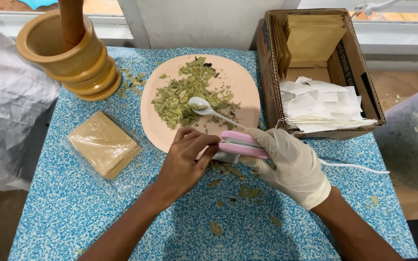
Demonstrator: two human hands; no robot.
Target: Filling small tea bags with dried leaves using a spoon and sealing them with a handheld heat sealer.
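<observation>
1. Gripping a pink and white handheld sealer (240,145) in the gloved right hand (291,166), fingers curled shut around its rear end.
2. Lying near level just above the blue speckled surface (64,203), at the near rim of the peach plate (245,89); long axis running left-right, working end pointing left toward the left hand (187,159), white cord (359,167) trailing right.
3. Pinching at the sealer's tip with the bare left hand, fingers bent and closed; whatever sits between them too hidden to tell.
4. Resting on the plate: crushed green leaves (185,94) and a white spoon (209,111).
5. Standing beyond: wooden mortar (68,53) far left, cardboard box (272,72) of white sachets (322,104) right, wrapped tan packets (103,144) left.
</observation>
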